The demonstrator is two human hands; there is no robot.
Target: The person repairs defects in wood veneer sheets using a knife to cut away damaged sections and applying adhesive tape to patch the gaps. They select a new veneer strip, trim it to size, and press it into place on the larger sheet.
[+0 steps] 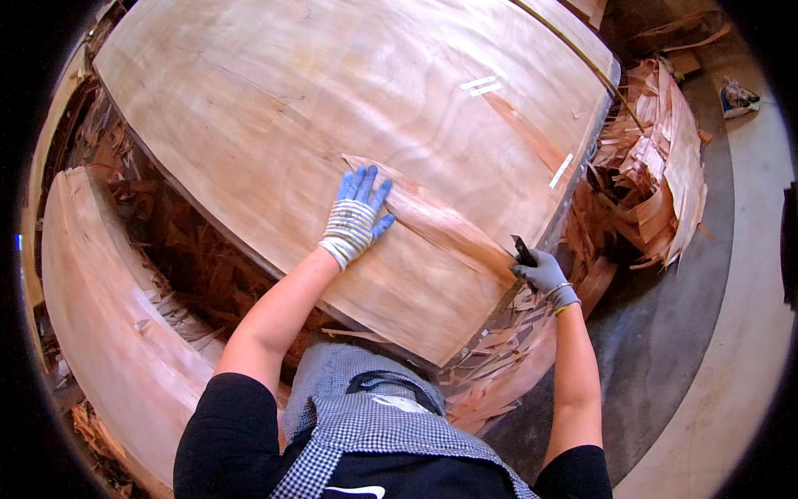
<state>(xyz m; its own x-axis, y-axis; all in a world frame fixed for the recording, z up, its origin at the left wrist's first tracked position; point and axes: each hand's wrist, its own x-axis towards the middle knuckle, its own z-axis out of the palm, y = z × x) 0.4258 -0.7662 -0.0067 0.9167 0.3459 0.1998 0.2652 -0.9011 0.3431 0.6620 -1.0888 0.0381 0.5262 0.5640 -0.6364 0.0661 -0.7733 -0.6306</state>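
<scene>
A large sheet of pale wood veneer (266,125) lies on top of a stack before me. My left hand (357,216), in a blue-and-white striped glove, rests flat on it with fingers stretched out. Beside those fingers, a long pinkish strip of veneer (440,224) runs slantwise to the sheet's right edge and looks slightly raised. At that edge my right hand (542,273), in a grey glove, is closed around a black utility knife (523,251). The knife is held near the strip's right end; its blade cannot be made out.
White tape pieces (561,170) and a darker strip mark the sheet's right side. A thin rod (573,46) crosses the far right corner. Torn veneer scraps (652,166) pile up at right and below the stack. A curved veneer stack (108,308) stands at left.
</scene>
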